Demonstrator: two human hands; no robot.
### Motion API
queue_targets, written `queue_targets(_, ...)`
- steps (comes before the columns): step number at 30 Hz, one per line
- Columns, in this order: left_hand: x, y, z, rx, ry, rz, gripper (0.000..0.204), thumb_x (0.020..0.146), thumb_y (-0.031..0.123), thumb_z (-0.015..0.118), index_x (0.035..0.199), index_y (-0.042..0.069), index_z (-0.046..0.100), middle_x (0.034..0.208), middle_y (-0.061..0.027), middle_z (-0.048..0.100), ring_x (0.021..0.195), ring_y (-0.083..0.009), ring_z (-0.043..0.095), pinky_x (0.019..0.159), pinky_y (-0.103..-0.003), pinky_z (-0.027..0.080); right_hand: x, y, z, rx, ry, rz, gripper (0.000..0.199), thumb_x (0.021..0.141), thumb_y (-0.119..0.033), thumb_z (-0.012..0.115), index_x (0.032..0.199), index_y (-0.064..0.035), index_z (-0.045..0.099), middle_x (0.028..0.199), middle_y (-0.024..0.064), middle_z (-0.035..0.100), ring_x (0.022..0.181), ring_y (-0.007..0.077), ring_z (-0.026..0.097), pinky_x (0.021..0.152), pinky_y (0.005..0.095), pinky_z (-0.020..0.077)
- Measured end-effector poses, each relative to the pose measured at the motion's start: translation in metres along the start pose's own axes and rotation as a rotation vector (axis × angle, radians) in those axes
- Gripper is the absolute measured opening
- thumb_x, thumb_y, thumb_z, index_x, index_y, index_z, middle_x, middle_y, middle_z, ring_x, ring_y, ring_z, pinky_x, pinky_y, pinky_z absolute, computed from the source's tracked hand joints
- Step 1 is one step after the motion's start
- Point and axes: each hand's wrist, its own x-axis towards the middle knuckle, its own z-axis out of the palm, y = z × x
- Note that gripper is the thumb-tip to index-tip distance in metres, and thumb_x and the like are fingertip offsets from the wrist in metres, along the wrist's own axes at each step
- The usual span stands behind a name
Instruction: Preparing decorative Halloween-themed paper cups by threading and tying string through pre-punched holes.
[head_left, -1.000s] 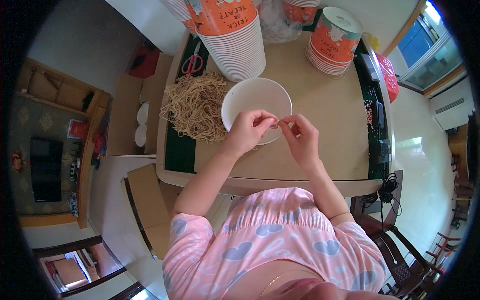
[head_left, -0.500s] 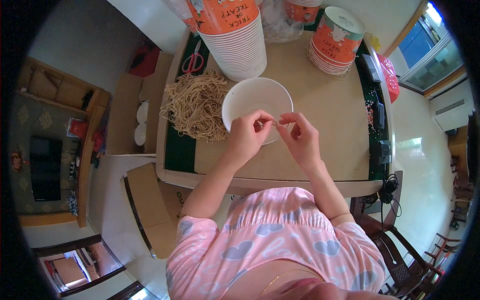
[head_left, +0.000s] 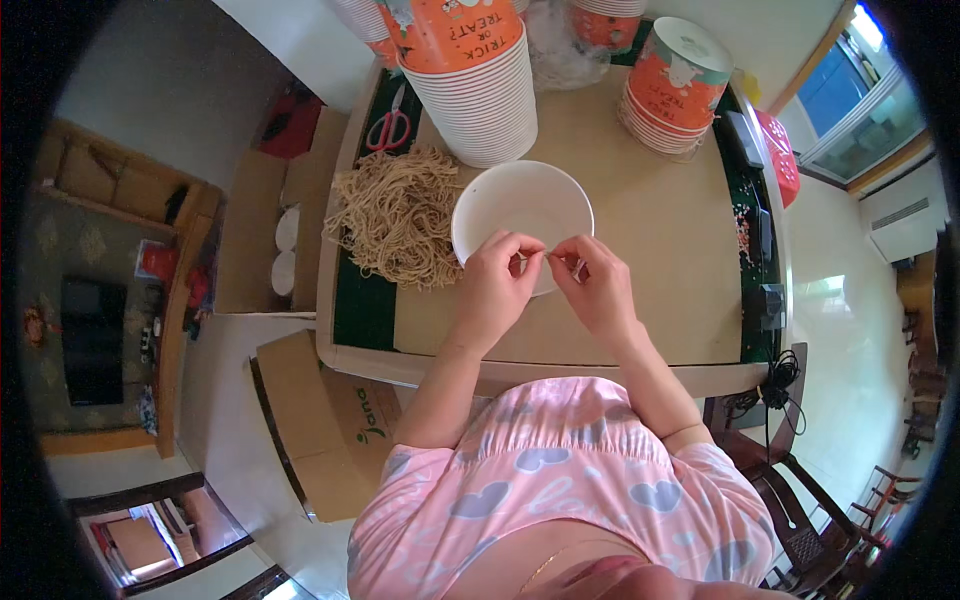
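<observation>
My left hand (head_left: 503, 278) and my right hand (head_left: 597, 285) meet in a pinch over the near rim of a white paper bucket (head_left: 520, 196). Between the fingertips is a tiny pale bit that looks like the end of a cord; most of it is hidden by the fingers. The bucket stands upright on the table, its inside facing up. Left of it lies a tangled heap of beige cords (head_left: 395, 215). Behind the bucket rises a tall stack of nested paper buckets (head_left: 475, 105), white rims with an orange printed one on top.
Red-handled scissors (head_left: 389, 128) lie behind the cord heap. Upside-down orange buckets (head_left: 672, 90) are stacked at the far right, with crumpled clear plastic (head_left: 565, 48) at the back. Black adapters (head_left: 768, 305) line the table's right edge. An open carton (head_left: 265, 235) stands at the left.
Both hands stay together over the bucket's near rim, fingertips drawn closer. My right fingers have curled in more. The whole view has shifted slightly.
</observation>
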Motion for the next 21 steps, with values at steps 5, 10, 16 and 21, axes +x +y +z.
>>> queue_targets(5, 0.001, -0.001, 0.0, -0.009, -0.005, -0.006, 0.005, 0.084, 0.004, 0.066, 0.088, 0.002, 0.065, 0.082, -0.0075, 0.061, 0.062, -0.0166, 0.058, 0.058, -0.028, 0.047, 0.001, -0.013, -0.003, -0.071, -0.017, 0.051, 0.014, 0.082, -0.013, 0.069, 0.092, -0.0059, 0.062, 0.083, 0.0108, 0.065, 0.068, 0.0248, 0.065, 0.06, 0.0339, 0.0515)
queue_targets(10, 0.001, -0.003, 0.0, -0.054, 0.001, 0.003, 0.004, 0.084, 0.004, 0.066, 0.088, 0.002, 0.065, 0.081, -0.0074, 0.062, 0.062, -0.0156, 0.059, 0.057, -0.027, 0.047, 0.003, -0.016, -0.006, -0.122, 0.03, -0.038, 0.011, 0.083, -0.013, 0.068, 0.09, -0.0067, 0.062, 0.086, 0.0098, 0.066, 0.073, 0.0265, 0.066, 0.062, 0.0358, 0.0528)
queue_targets(16, 0.0, -0.003, -0.003, -0.097, -0.013, -0.036, 0.014, 0.084, 0.005, 0.068, 0.098, 0.003, 0.068, 0.086, -0.0073, 0.065, 0.066, -0.0147, 0.061, 0.058, -0.026, 0.048, 0.003, -0.01, -0.007, -0.071, 0.028, -0.02, 0.009, 0.083, -0.011, 0.068, 0.089, -0.0064, 0.062, 0.085, 0.01, 0.067, 0.073, 0.0264, 0.067, 0.063, 0.0354, 0.0529)
queue_targets(21, -0.001, 0.006, -0.004, -0.043, -0.06, -0.031, 0.015, 0.084, 0.002, 0.068, 0.099, 0.001, 0.068, 0.089, -0.0036, 0.068, 0.07, -0.0066, 0.059, 0.062, -0.021, 0.047, 0.002, -0.009, -0.006, -0.063, 0.026, -0.023, 0.009, 0.083, -0.01, 0.068, 0.089, -0.006, 0.062, 0.084, 0.0103, 0.067, 0.073, 0.026, 0.067, 0.062, 0.0346, 0.0529)
